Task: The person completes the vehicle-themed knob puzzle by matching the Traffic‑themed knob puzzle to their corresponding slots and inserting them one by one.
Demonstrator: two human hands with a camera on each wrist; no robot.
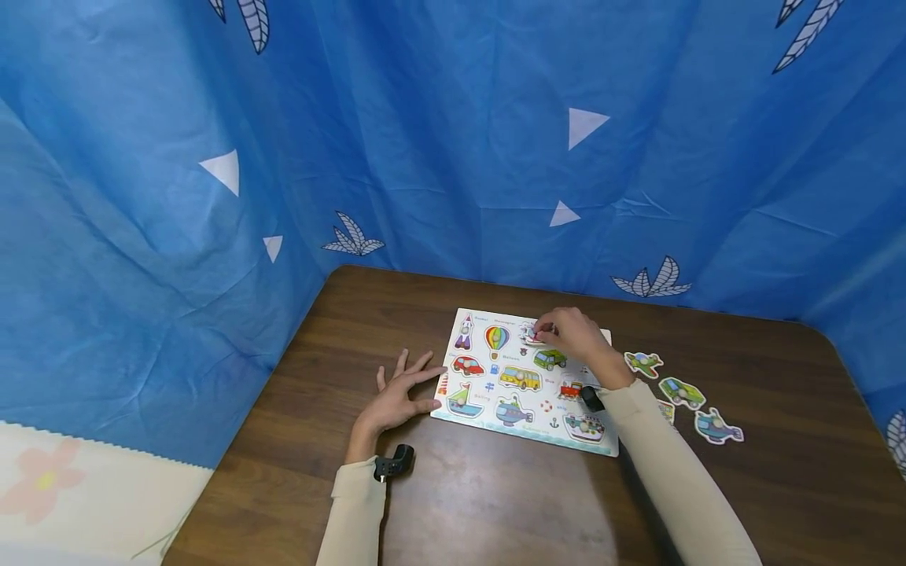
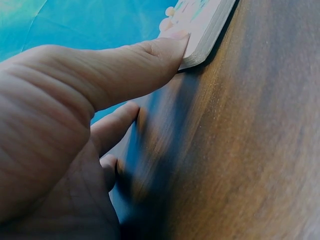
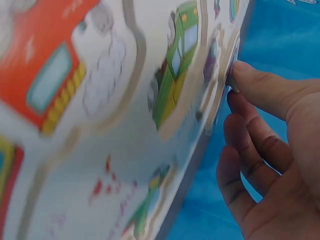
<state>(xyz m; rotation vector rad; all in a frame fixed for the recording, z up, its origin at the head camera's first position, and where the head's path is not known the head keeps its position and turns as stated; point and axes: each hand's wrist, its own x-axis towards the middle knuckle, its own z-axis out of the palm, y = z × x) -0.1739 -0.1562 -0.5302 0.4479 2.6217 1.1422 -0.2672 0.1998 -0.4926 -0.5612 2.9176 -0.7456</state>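
Observation:
A white wooden peg puzzle board (image 1: 550,379) with vehicle pictures lies on the table. At its far edge my right hand (image 1: 576,334) pinches a puzzle piece (image 1: 529,334) by its small knob, between thumb and finger. The right wrist view shows this piece (image 3: 215,87) right at the board's surface, its picture too edge-on to make out. My left hand (image 1: 398,399) spreads its fingers at the board's left side. Its thumb (image 2: 165,57) rests on the board's near corner, the index fingertip touches the left edge, and the other fingers reach onto the table.
Right of the board lie loose pieces: a green plane (image 1: 642,363), a green truck (image 1: 682,392), a helicopter (image 1: 718,426) and one partly hidden by the right sleeve (image 1: 665,448). A blue curtain (image 1: 460,157) hangs behind the brown wooden table (image 1: 481,503).

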